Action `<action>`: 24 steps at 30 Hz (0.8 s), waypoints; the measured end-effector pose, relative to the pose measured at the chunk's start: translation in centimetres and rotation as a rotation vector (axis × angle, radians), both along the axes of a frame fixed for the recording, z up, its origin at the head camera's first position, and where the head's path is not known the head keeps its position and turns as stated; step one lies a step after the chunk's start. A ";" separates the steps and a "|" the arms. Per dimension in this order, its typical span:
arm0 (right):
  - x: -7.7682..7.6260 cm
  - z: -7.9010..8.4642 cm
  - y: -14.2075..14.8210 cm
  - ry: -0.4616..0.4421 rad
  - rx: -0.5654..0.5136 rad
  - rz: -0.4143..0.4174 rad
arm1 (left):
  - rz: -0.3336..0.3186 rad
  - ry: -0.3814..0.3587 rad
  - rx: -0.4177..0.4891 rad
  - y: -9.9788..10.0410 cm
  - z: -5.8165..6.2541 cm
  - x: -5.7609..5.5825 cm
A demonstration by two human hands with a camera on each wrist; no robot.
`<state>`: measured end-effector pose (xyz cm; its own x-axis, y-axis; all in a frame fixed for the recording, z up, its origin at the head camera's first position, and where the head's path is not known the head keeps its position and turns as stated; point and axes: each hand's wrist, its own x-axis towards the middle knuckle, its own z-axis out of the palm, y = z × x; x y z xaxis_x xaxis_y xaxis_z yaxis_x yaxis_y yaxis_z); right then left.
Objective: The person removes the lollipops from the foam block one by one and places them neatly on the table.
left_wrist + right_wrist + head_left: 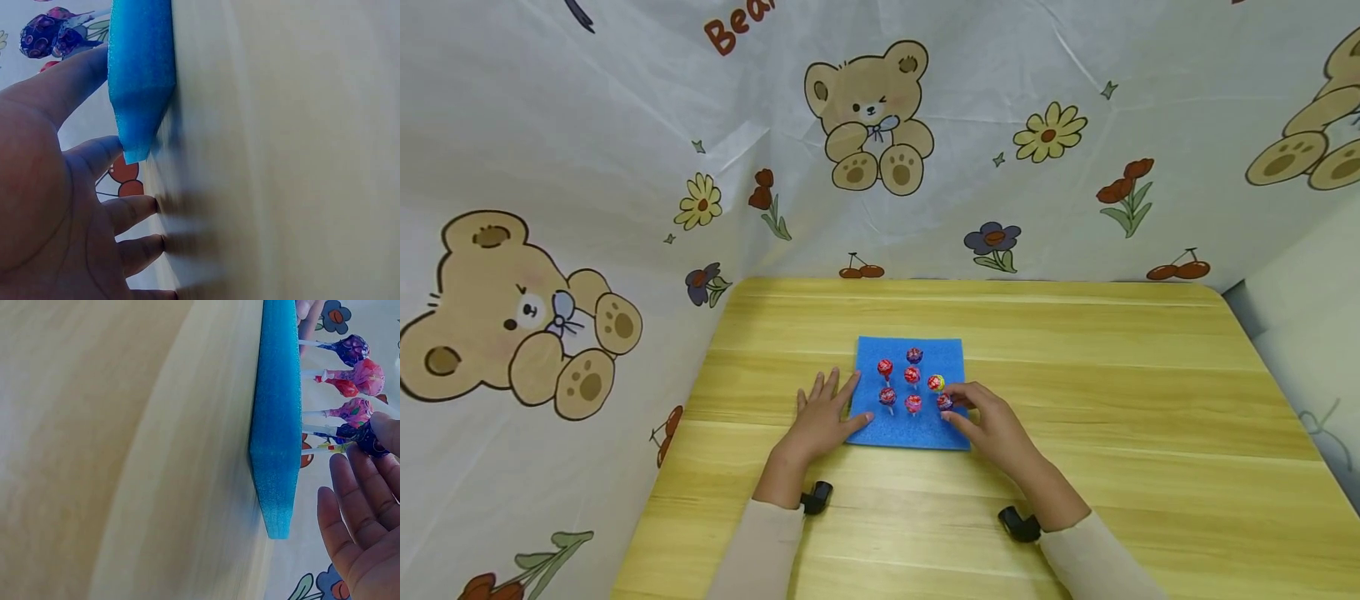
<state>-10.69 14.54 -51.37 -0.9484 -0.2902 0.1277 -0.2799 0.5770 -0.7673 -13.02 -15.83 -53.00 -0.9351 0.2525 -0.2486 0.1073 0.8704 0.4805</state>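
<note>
Several wrapped lollipops stand with their sticks in a thick blue foam board (910, 434) on the table. At the board's front right, my right hand (1000, 427) pinches the head of a dark purple lollipop (943, 402) between thumb and fingers; its white stick meets the foam in the right wrist view. Just behind it is a yellow-and-red lollipop (936, 382). My left hand (822, 423) lies spread at the board's left side, its thumb over the foam and its other fingers reaching the edge and the tabletop. Nearest to that thumb is another dark lollipop (887, 396).
The wooden table (1112, 400) extends around the board on all sides. Behind and to the left hangs a white cloth (647, 108) printed with bears and flowers. Small black wrist cameras sit on both wrists. More lollipops, including a pink one (913, 404), stand close together.
</note>
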 end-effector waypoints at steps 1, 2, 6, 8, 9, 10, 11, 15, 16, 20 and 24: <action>0.0 0.0 0.0 0.001 -0.002 0.002 | 0.000 -0.004 -0.001 0.0 0.0 0.0; 0.0 0.0 0.0 0.004 -0.003 0.004 | -0.001 -0.007 -0.002 0.0 0.0 0.0; 0.0 0.0 0.0 0.015 -0.005 0.007 | -0.003 -0.016 -0.006 -0.1 0.0 -0.1; 0.1 0.0 0.1 0.017 -0.005 0.010 | -0.004 -0.019 -0.005 -0.1 0.0 -0.1; 0.1 0.1 0.1 0.017 -0.005 0.010 | -0.005 -0.021 -0.005 -0.1 0.0 -0.1; 0.1 0.1 0.1 0.017 -0.004 0.009 | -0.005 -0.022 -0.007 -0.1 0.0 -0.1; 0.1 0.2 0.1 0.019 -0.002 0.009 | -0.006 -0.021 -0.007 -0.1 0.0 -0.1; 0.1 0.8 0.2 0.025 0.000 -0.003 | -0.009 -0.017 -0.013 -0.2 -0.1 -0.1; 0.1 1.0 0.2 0.029 0.002 -0.006 | -0.010 -0.015 -0.015 -0.2 -0.1 -0.1; 0.1 1.4 0.3 0.042 -0.006 -0.011 | -0.011 -0.015 -0.021 -0.1 -0.2 -0.1; 0.0 1.5 0.5 0.031 -0.016 -0.015 | -0.010 -0.021 -0.023 -0.1 -0.1 -0.1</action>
<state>-10.67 15.00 -49.88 -0.9481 -0.2736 0.1618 -0.2952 0.5693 -0.7673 -13.13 -15.92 -53.06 -0.9271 0.2554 -0.2744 0.1057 0.8805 0.4622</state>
